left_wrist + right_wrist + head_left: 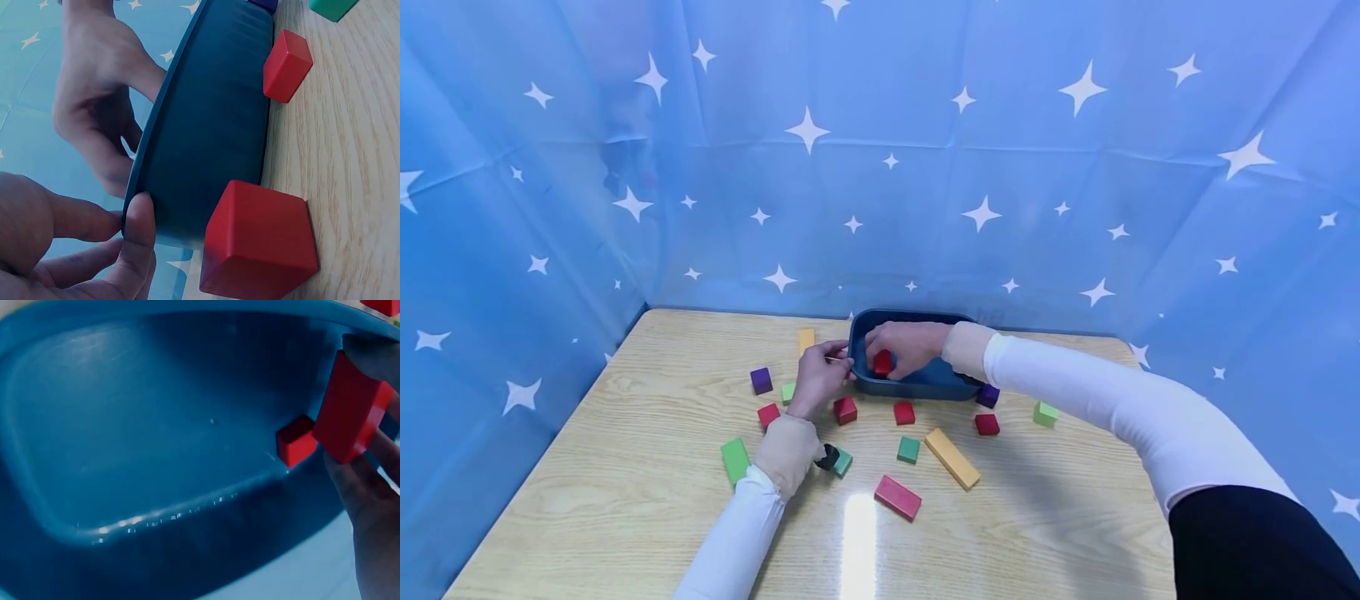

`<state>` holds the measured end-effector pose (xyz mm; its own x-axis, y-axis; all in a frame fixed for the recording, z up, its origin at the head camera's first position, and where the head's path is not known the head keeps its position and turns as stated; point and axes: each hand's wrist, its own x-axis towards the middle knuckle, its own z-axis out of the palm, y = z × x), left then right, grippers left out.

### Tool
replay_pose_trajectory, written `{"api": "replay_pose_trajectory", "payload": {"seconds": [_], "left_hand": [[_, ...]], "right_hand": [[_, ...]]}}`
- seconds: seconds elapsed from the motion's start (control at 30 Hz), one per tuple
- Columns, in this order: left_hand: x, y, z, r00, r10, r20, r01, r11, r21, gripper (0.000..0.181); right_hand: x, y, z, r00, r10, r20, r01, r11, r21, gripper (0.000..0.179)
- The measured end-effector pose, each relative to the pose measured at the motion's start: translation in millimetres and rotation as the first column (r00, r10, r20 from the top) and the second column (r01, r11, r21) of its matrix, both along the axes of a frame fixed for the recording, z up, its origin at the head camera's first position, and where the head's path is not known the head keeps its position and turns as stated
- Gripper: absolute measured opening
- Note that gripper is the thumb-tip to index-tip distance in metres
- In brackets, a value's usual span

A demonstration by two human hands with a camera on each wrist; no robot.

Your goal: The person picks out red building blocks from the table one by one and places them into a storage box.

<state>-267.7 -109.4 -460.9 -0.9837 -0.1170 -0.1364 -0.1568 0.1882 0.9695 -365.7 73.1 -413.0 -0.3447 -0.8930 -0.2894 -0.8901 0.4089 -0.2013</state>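
Note:
A dark blue plastic bin (917, 388) stands near the table's back edge. My left hand (817, 381) is at its left end; in the left wrist view the thumb and fingers pinch the rim. My right hand (907, 346) reaches over the bin and grips a red block (351, 407) between thumb and fingers, inside near the left end. A smaller-looking red block (295, 442) lies on the bin floor beside the held one. Just outside the bin, close to my left hand, sits a red cube (259, 240).
Several loose blocks lie around the wooden table (625, 467): a purple cube (762, 381), a long green block (735, 460), a long yellow block (952, 458), a long red block (897, 497) and a light green cube (1045, 414). A blue starry curtain (880, 175) hangs behind.

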Motion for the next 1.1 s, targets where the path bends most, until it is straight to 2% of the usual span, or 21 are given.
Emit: {"api": "replay_pose_trajectory", "payload": {"seconds": [0.33, 0.57, 1.1], "left_hand": [[1.5, 1.0, 2.8, 1.000, 0.006, 0.000, -0.006, 1.000, -0.031, 0.038], [1.1, 1.4, 1.6, 1.000, 0.003, -0.008, -0.003, 1.000, -0.023, 0.038], [1.4, 1.4, 3.5, 1.000, -0.001, -0.006, 0.001, 1.000, -0.019, 0.037]], "right_hand": [[-3.8, -5.2, -9.8, 0.996, -0.048, 0.081, 0.048, 0.999, 0.002, 0.022], [-2.8, -5.5, -18.8, 0.995, -0.060, 0.076, 0.060, 0.998, 0.002, 0.024], [-0.8, -5.9, -19.8, 0.992, -0.094, 0.083, 0.090, 0.995, 0.046, 0.041]]}}
